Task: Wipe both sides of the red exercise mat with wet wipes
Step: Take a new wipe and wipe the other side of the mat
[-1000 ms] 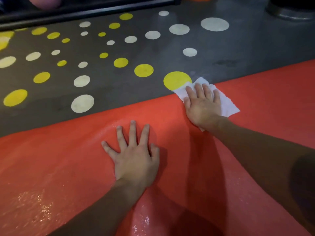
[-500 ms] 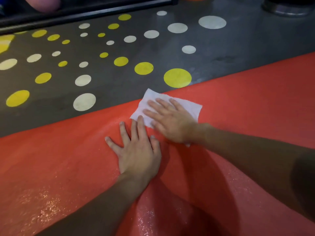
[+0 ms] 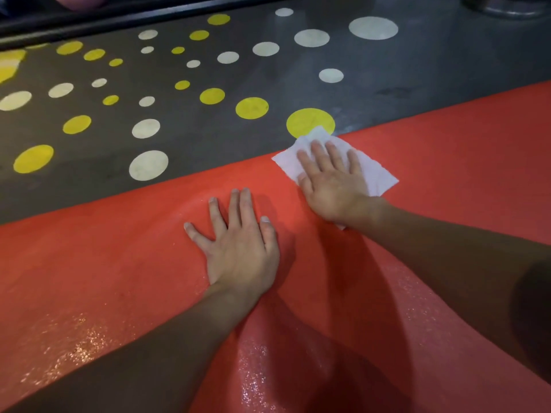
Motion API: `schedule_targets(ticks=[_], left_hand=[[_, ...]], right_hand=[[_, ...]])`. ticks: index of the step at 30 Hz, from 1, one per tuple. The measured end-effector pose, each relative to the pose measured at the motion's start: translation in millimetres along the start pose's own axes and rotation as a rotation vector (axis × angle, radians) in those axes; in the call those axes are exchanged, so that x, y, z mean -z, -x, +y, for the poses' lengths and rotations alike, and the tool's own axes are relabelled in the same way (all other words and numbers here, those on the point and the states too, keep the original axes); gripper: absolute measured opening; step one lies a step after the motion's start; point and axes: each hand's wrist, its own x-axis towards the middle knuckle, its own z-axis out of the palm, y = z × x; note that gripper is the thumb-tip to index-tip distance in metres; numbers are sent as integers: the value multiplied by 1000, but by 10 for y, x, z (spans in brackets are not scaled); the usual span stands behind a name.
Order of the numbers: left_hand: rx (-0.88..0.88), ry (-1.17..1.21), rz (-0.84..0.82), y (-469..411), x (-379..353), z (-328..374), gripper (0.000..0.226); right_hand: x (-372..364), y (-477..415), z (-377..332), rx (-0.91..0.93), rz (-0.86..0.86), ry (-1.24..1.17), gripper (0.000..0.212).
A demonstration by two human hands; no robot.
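Observation:
The red exercise mat (image 3: 447, 174) lies flat across the lower part of the view, its far edge running diagonally up to the right. Wet streaks glisten on its near part. A white wet wipe (image 3: 375, 171) lies spread at the mat's far edge, one corner poking over onto the floor. My right hand (image 3: 331, 180) presses flat on the wipe with straight fingers. My left hand (image 3: 238, 242) rests flat on the bare mat, fingers spread, a little nearer and to the left of the wipe.
Beyond the mat is dark grey floor (image 3: 208, 138) painted with yellow and white dots. A black rail (image 3: 119, 16) runs along the far left. A round metal base (image 3: 507, 7) stands at the far right corner.
My right hand slid the wipe left beside my left hand, then back right and outward to the mat's far edge. My left hand stayed flat in place.

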Motion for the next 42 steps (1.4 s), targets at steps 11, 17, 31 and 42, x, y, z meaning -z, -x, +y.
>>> schedule_targets(ticks=[11, 17, 31, 42], left_hand=[[2, 17, 11, -8, 0, -9, 63], [3, 18, 5, 4, 4, -7, 58], [-4, -44, -116, -10, 91, 9, 57], [-230, -132, -720, 525, 553, 63, 117]], right_hand=[[-63, 380, -64, 85, 5, 35, 59], [-61, 654, 206, 341, 9, 7, 66], [-124, 1222, -14, 206, -12, 55, 72], [-158, 1694, -78, 330, -49, 45, 63]])
